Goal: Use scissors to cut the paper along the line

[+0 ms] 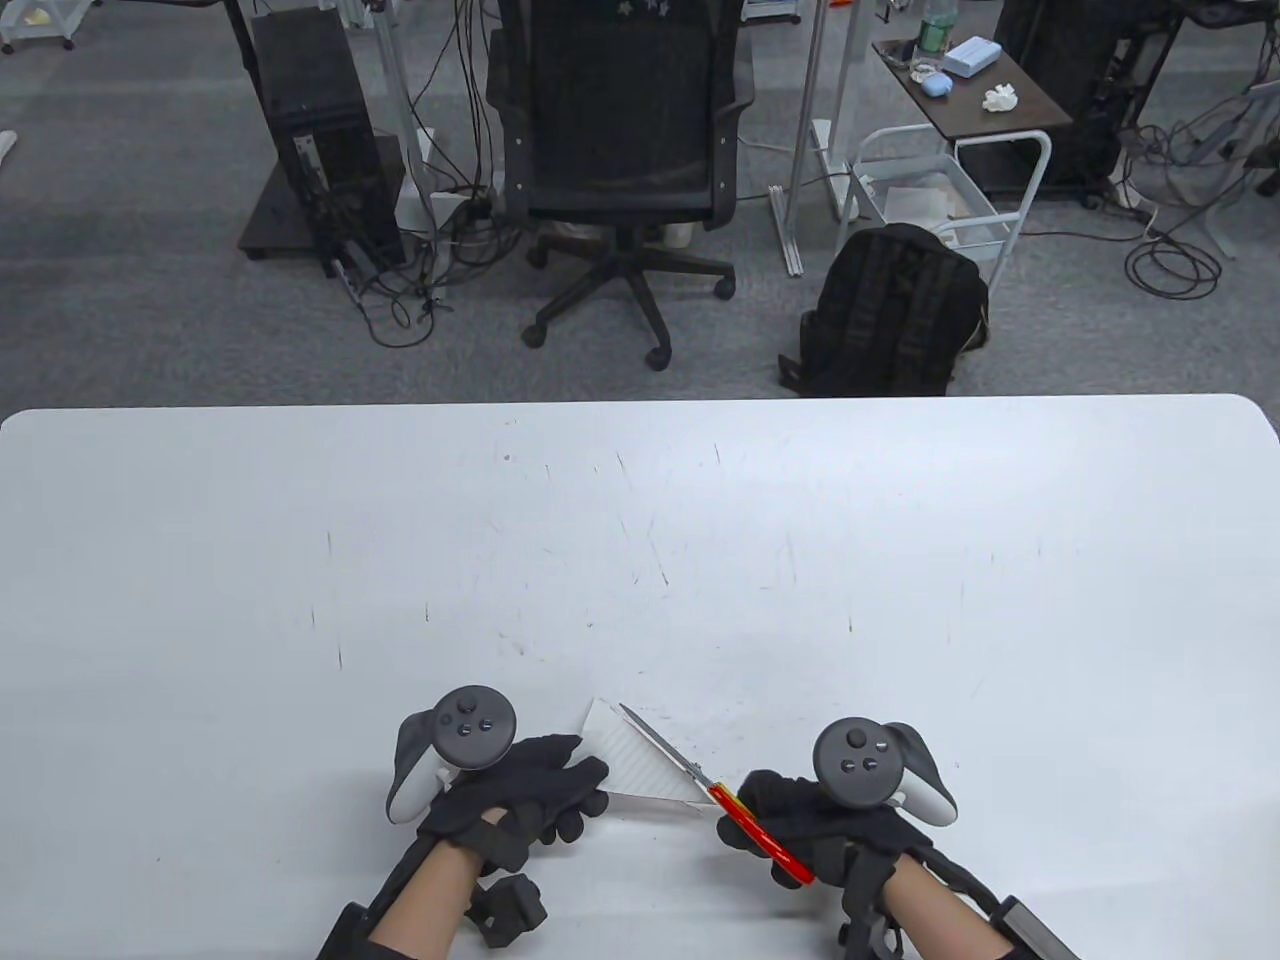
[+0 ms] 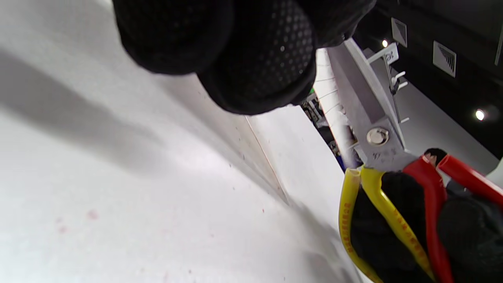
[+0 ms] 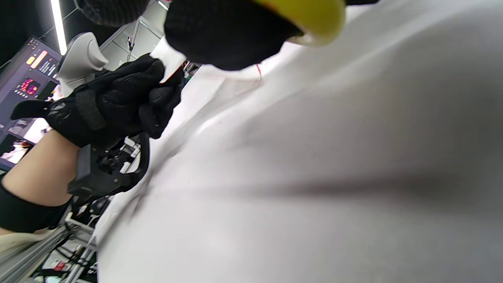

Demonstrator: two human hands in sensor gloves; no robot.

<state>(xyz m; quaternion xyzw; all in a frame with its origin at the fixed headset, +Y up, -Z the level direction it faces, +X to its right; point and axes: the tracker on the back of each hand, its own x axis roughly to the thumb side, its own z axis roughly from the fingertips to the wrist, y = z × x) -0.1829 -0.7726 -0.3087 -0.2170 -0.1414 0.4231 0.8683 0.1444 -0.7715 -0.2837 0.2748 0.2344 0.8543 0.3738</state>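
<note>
Surface: white scuffed table, near edge.
Left hand: we pinch the white lined paper sheet.
Right hand: fingers grip the red-and-yellow-handled steel scissors, blades nearly closed.
Progress: we judge cutting underway, extent unclear.

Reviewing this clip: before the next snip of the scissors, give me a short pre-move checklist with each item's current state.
1. Paper held: ok. The left hand grips its near-left edge, seen in the table and right wrist views.
2. Scissors in hand: ok. The right hand has fingers through the red and yellow handles.
3. Blades engaged with the paper: ok. They lie along the sheet, tips toward its far corner.
4. Blades on the drawn line: cannot tell. No line is legible at the blades.
5. Left fingers clear of the blades: cannot tell. They sit close beside the blades in the left wrist view.
6. Blades open for the next snip: cannot tell.
</note>
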